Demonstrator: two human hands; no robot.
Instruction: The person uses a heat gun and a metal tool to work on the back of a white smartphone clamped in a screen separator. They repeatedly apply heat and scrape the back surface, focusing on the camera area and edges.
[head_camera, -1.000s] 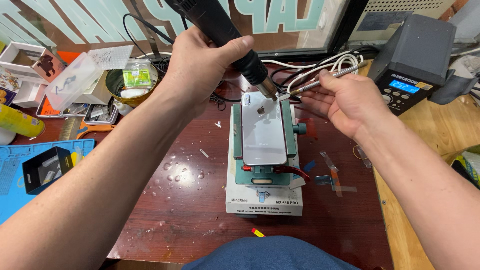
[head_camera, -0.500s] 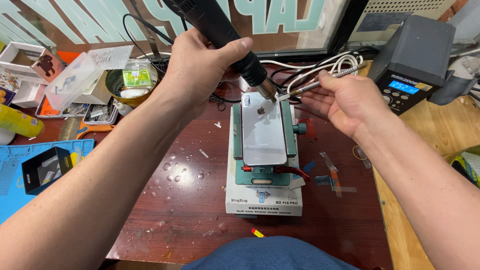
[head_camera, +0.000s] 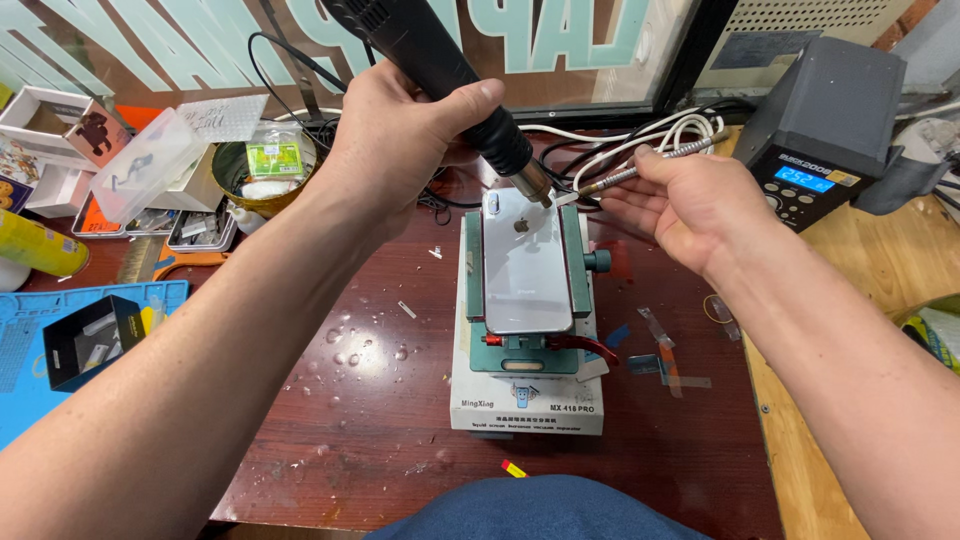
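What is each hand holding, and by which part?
Left hand holds the black hot-air gun around its handle; right hand holds a thin metal tool by its rear shaft.

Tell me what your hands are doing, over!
Left hand grips hot-air gun, nozzle over phone top. Right hand holds metal tool there. Phone clamped in green holder. Nothing blocking.
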